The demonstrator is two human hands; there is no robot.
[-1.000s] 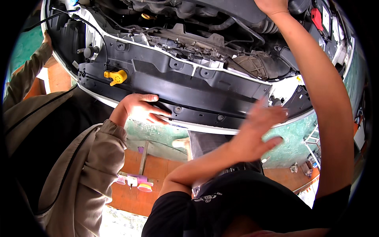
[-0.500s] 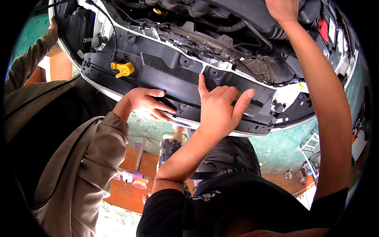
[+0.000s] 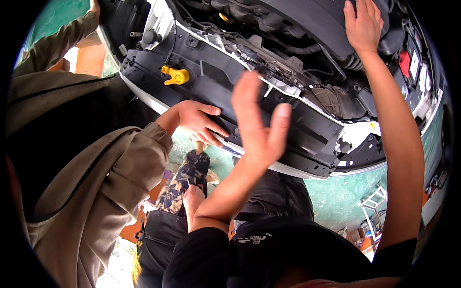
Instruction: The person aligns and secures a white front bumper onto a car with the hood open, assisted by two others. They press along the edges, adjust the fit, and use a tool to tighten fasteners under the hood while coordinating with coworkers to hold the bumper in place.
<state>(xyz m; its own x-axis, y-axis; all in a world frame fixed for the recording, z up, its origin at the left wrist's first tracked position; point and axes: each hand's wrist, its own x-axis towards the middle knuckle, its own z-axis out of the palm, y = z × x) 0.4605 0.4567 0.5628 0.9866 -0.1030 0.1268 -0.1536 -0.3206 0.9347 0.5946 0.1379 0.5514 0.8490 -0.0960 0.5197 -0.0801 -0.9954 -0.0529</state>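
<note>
My left hand (image 3: pixel 259 129) is raised over the black plastic front panel (image 3: pixel 218 105) of a car's engine bay. Motion blurs its fingers, which stretch upward with the thumb apart, and it holds nothing. My right hand (image 3: pixel 366 29) lies with fingers extended on the dark engine cover (image 3: pixel 307 21) at the far side. A yellow cap with a tab (image 3: pixel 176 76) sits on the panel to the left. Between my hands run the white front crossmember edge (image 3: pixel 230 54) and a ribbed dark intake piece (image 3: pixel 333 102).
On the left stands a co-worker in a beige jacket (image 3: pixel 103 197), one hand (image 3: pixel 199 122) resting on the car's front edge. Another person in patterned trousers (image 3: pixel 182 180) is beyond my left arm. A white metal rack (image 3: pixel 374 204) stands on the green floor at the right.
My left hand has lifted off the panel edge, from a pointing index finger to raised fingers. The view has shifted, and another person has come in behind my left arm.
</note>
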